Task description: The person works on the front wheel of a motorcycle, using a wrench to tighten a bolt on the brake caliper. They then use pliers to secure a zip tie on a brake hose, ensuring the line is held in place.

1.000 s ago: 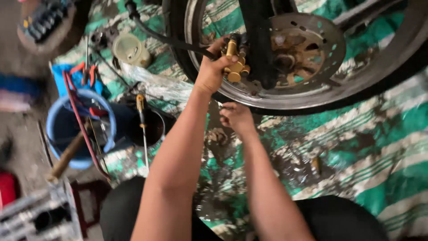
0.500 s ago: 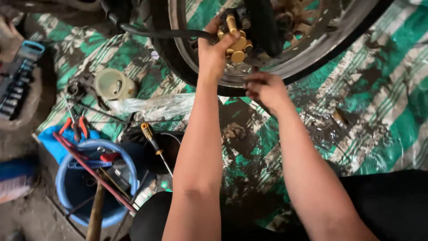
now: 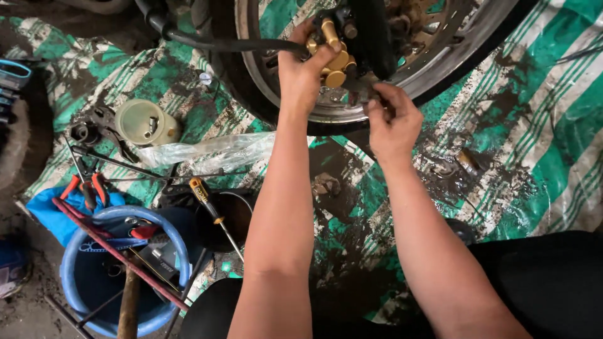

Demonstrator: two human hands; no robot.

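Note:
My left hand grips a gold brake caliper against the rim of a motorcycle wheel at the top of the view. A black hose runs from the caliper off to the upper left. My right hand is just below and right of the caliper, fingers pinched together close to the rim and the brake disc. Whether those fingers hold a small part cannot be told.
A green and white striped tarp, smeared with dark grease, covers the ground. At left lie a blue bucket of tools, a screwdriver, red-handled pliers, a clear plastic bag, a pale round cup and a black bowl.
The view has shifted and moved closer. My right hand has risen from the tarp up to the rim beside the caliper. My left hand has kept hold of the caliper.

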